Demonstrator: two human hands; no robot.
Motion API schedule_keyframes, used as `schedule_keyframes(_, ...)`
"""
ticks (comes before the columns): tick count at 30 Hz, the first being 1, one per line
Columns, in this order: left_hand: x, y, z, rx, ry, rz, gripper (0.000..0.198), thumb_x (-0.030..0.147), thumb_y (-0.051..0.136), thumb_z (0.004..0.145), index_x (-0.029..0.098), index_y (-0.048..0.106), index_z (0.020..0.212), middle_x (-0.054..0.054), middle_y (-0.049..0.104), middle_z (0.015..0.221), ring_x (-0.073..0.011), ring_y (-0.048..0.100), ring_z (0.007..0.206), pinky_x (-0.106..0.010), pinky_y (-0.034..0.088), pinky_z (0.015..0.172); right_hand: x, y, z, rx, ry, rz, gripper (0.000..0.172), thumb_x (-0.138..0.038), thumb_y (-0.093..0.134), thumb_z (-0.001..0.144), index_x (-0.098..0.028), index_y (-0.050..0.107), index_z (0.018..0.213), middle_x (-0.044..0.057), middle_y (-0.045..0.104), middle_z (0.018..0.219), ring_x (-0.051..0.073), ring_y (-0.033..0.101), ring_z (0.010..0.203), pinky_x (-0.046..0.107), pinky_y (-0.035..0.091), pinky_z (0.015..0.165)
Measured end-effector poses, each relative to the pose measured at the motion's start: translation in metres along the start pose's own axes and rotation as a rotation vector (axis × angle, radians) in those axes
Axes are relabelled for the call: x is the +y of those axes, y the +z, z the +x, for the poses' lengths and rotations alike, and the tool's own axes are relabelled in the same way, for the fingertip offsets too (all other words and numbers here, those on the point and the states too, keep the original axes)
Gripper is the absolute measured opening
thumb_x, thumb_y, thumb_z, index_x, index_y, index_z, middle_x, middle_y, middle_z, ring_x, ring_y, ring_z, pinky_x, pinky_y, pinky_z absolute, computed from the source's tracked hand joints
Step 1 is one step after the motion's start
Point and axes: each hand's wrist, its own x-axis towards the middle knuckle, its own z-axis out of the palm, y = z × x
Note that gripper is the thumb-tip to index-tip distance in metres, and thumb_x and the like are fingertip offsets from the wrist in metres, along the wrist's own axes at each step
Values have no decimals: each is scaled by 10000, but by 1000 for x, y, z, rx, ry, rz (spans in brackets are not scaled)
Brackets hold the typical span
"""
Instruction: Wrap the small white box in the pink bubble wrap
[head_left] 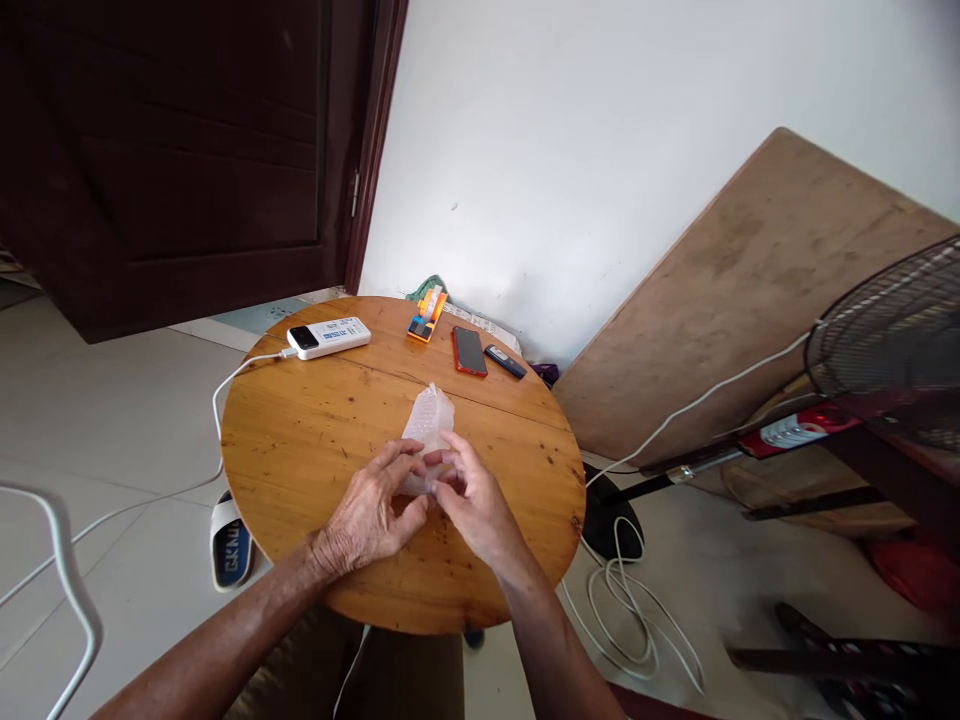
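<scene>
A translucent white plastic bag (429, 416) lies at the middle of the round wooden table (292, 440), its crinkled end pointing away; whether anything is inside cannot be made out. The left hand (375, 500) and right hand (474, 502) meet at its near end, fingers bent; how firmly either grips, I cannot tell. Beyond, an orange tape dispenser (421, 328) holds a tape roll (432, 299), near a red-edged smartphone (470, 352).
</scene>
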Motion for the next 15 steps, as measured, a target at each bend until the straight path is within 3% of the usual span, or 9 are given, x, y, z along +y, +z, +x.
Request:
schedule_keyframes(2,3,0,2,79,-82,32,103,286,573,822,197,596,869,-95,607,1141,-230,621,1042,-351,514,878,3,5,-2,15,-60,-148,648,-63,518,729,-250,438,1344,29,654,1082,106,580,678,277,508,695)
schedule_keyframes(4,5,1,5,117,-193,93,178,360,565,839,200,568,761,-55,622,936,-195,624,855,-313,505,761,7,9,-4,41,-121,-265,637,-67,514,757,-253,431,1361,35,651,1097,115,576,684,287,506,712)
schedule_keyframes(7,4,2,11,75,-324,139,250,402,571,824,204,536,676,7,557,706,-145,541,640,-259,427,615,10,12,-6,74,-198,-359,611,-83,503,796,-249,417,1378,48,651,1112,140,598,744,301,510,739)
schedule_keyframes(15,6,8,15,24,-364,201,188,173,565,745,198,466,587,35,521,620,-116,482,584,-235,340,583,9,4,-10,17,-210,-419,686,-51,501,755,-259,404,1401,51,653,1133,124,560,651,306,513,716)
